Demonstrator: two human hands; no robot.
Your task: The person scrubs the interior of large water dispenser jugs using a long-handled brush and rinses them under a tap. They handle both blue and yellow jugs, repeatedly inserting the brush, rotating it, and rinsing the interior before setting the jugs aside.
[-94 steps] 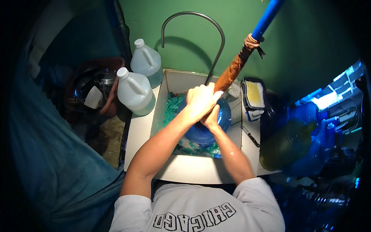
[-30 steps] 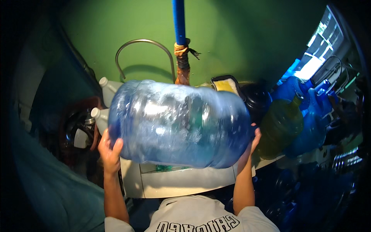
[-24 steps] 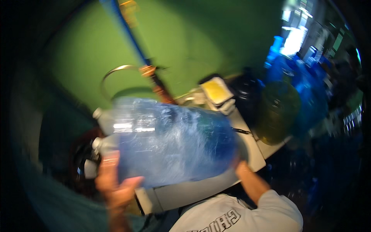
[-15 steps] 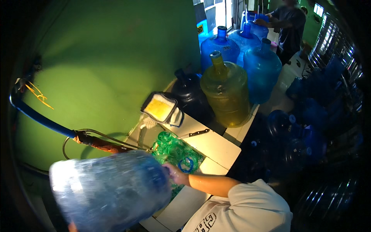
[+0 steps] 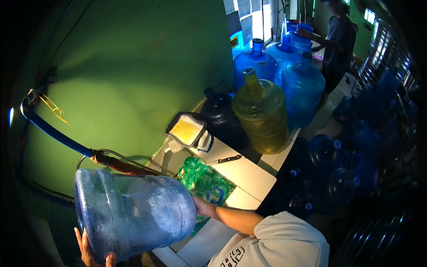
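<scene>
A large see-through bluish water jug (image 5: 133, 209) lies on its side in the air before me, its base to the left and its neck to the right. Under the base, my left hand (image 5: 91, 251) cups the rim with fingers and thumb on either side. My right hand (image 5: 204, 207) grips the neck end, which the jug's shoulder and the hand mostly hide. Soapy or wet patches show on the jug's wall. Just beyond it, green mesh netting (image 5: 204, 180) fills a recess in the tiled counter, with a blue ring (image 5: 215, 196) on it.
A knife (image 5: 224, 159) lies on the white tiled ledge (image 5: 249, 171). Behind it is a black tub (image 5: 187, 129) with a yellow sponge-like block. Beyond stand a yellowish jug (image 5: 260, 115) and several blue jugs (image 5: 302, 89). A blue hose (image 5: 58, 129) crosses at left. A co-worker (image 5: 340, 40) stands far right.
The jug, blurred before, is now sharp and has shifted slightly right, its base turned more into view. More of my left hand shows. The co-worker has changed posture by the far jugs.
</scene>
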